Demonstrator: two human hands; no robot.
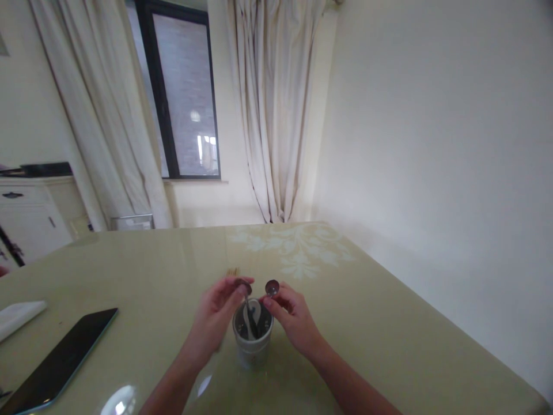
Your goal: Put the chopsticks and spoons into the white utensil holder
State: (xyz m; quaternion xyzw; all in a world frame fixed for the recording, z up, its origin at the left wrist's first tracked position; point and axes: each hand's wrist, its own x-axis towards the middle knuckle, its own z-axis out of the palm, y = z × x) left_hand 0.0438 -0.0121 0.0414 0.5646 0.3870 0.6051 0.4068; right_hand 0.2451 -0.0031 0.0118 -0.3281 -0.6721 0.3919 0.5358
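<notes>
My left hand (217, 308) pinches a metal spoon (243, 285) near its bowl, with the thin handle pointing down into a round container. My right hand (295, 314) grips a second metal spoon (272, 287) just below its round, shiny bowl; the handle is mostly hidden by the fingers. Between both hands the grey metal-looking container (253, 347) stands upright on the table. Inside it a white spoon (252, 314) leans against the wall, beside dark handles that I cannot make out. Thin yellowish tips (233, 271) show just behind my left hand, their lower part hidden.
The glossy greenish table (173, 271) carries a dark tablet-like device (64, 357) and a white flat object (19, 317) at the left. A wall (440, 173) runs along the table's right side. Beyond are a window (185, 98), curtains (276, 115) and a white cabinet (34, 213).
</notes>
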